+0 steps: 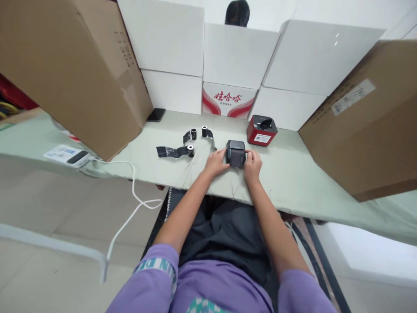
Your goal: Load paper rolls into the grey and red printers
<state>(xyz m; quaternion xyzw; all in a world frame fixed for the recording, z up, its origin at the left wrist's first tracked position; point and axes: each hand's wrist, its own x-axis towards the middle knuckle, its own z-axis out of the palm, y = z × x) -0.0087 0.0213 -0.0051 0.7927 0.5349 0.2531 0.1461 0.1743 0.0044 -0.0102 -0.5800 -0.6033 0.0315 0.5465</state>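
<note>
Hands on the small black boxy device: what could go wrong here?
1. The left hand might snag the loose, glossy black strip trailing beside it.
2. The thin white cable droops past the edge of the pale green tabletop; something could catch it.

Forearms [188, 204] extended, hands [216, 164] close together, fingers [249, 155] apparently bent
</note>
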